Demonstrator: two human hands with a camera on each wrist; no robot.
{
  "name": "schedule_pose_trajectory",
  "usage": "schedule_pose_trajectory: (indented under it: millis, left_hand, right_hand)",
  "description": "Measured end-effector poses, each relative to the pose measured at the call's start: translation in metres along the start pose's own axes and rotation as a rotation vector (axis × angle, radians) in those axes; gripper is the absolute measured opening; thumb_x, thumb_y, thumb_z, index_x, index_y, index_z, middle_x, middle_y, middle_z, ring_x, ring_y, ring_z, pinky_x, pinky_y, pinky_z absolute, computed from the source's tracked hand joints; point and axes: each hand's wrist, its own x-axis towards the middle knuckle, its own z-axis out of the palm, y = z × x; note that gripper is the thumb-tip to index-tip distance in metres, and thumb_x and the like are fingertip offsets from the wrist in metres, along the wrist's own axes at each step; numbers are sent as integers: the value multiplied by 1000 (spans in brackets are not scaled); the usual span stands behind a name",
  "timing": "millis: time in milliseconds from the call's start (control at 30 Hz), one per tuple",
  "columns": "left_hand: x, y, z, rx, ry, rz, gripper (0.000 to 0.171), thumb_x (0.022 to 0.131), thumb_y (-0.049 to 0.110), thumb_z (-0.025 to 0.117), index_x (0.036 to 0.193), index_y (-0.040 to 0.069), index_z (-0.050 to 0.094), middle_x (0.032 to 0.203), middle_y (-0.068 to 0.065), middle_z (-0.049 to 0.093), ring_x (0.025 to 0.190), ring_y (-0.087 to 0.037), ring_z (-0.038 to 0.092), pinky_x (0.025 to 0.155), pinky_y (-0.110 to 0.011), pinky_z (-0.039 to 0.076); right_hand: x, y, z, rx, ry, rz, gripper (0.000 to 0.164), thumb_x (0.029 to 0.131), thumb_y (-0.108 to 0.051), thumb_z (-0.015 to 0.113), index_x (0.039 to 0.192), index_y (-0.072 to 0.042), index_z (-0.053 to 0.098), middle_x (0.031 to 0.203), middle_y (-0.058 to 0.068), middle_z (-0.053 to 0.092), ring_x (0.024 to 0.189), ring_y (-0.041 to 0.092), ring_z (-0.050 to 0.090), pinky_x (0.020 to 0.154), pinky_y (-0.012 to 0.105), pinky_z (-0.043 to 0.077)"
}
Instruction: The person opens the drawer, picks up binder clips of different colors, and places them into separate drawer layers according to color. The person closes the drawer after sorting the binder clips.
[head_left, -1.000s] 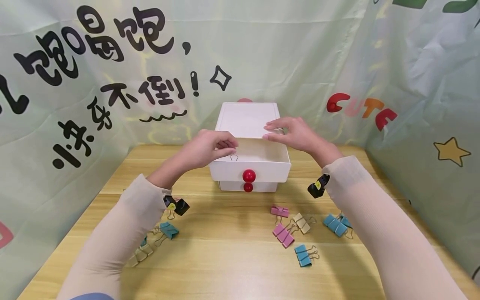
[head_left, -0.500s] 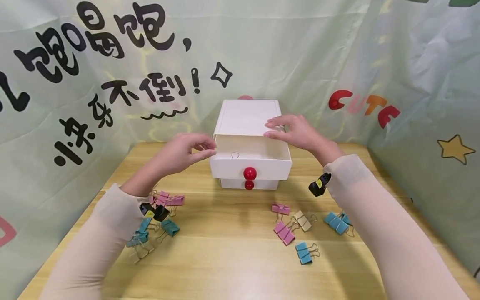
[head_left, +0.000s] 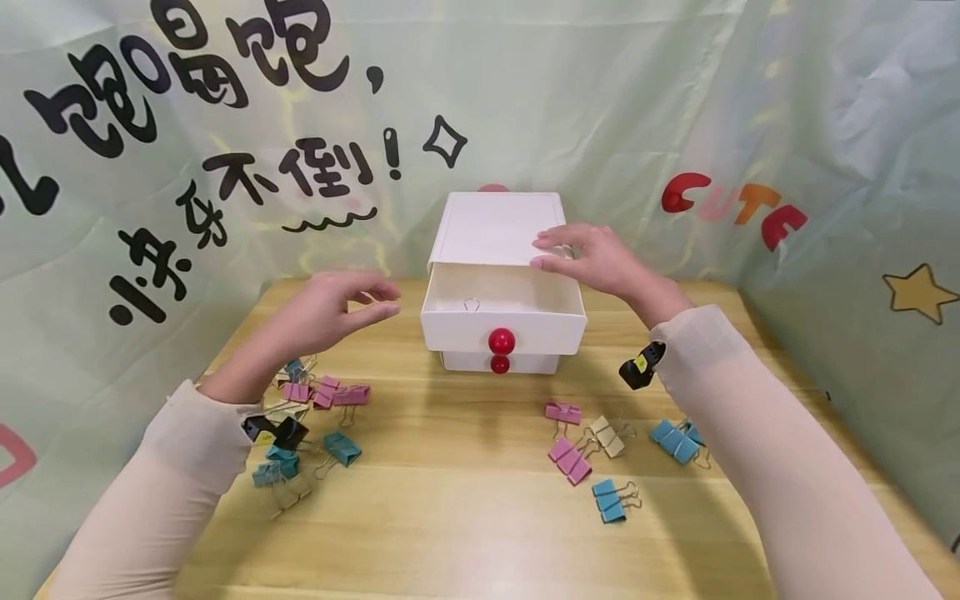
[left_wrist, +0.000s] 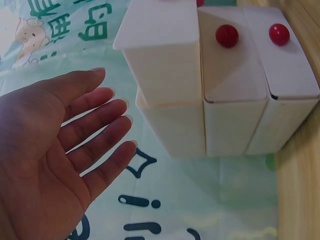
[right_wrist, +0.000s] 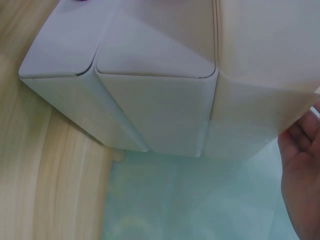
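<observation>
A small white drawer cabinet [head_left: 491,223] with red knobs stands at the back of the table. Its top drawer [head_left: 454,332] is pulled out, and a thin wire loop [head_left: 471,299] like a binder clip's handle shows inside. My left hand [head_left: 330,307] hovers left of the drawer, apart from it, palm bare and fingers spread in the left wrist view. The right hand [head_left: 596,257] rests at the cabinet's front top right corner, fingertips on the top and thumb near the front edge. From the right wrist, part of that hand shows beside the cabinet wall [right_wrist: 260,125].
Several pink, blue and cream binder clips lie in two groups: one with a teal clip [head_left: 342,447] below my left forearm, one with a pink clip [head_left: 571,461] and a blue clip [head_left: 609,501] at front right. A printed cloth [head_left: 600,108] hangs behind the table.
My left hand has moved left, from over the open drawer to beside it, uncovering the clips on the left. The right hand stays at the cabinet's corner. The head view has tilted slightly.
</observation>
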Motion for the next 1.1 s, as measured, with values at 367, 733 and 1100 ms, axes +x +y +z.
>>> schedule_pose_trajectory:
  millis: [367, 733, 1100]
  left_hand:
    - [-17, -19, -10, 32, 26, -78, 27, 97, 33, 63, 115, 14, 68, 114, -3, 67, 103, -25, 64, 89, -49, 50]
    - [-57, -61, -10, 36, 23, -156, 34, 99, 31, 60, 120, 3, 64, 120, -15, 63, 110, -34, 58, 92, -56, 46]
    - [-85, -87, -4, 149, 13, -247, 43, 98, 37, 60, 124, 3, 61, 127, -21, 59, 112, -42, 55, 89, -60, 46]
  right_hand:
    - [-4, 1, -9, 4, 19, 22, 60, 85, -57, 68, 129, -15, 66, 138, 2, 57, 132, 26, 44, 110, 52, 31]
    - [-3, -1, -5, 7, 12, 9, 60, 85, -59, 67, 128, -18, 67, 138, -1, 57, 133, 24, 43, 110, 51, 31]
    - [-4, -4, 1, 33, 16, 10, 57, 85, -56, 70, 127, -17, 68, 137, 0, 58, 133, 23, 44, 110, 50, 31]
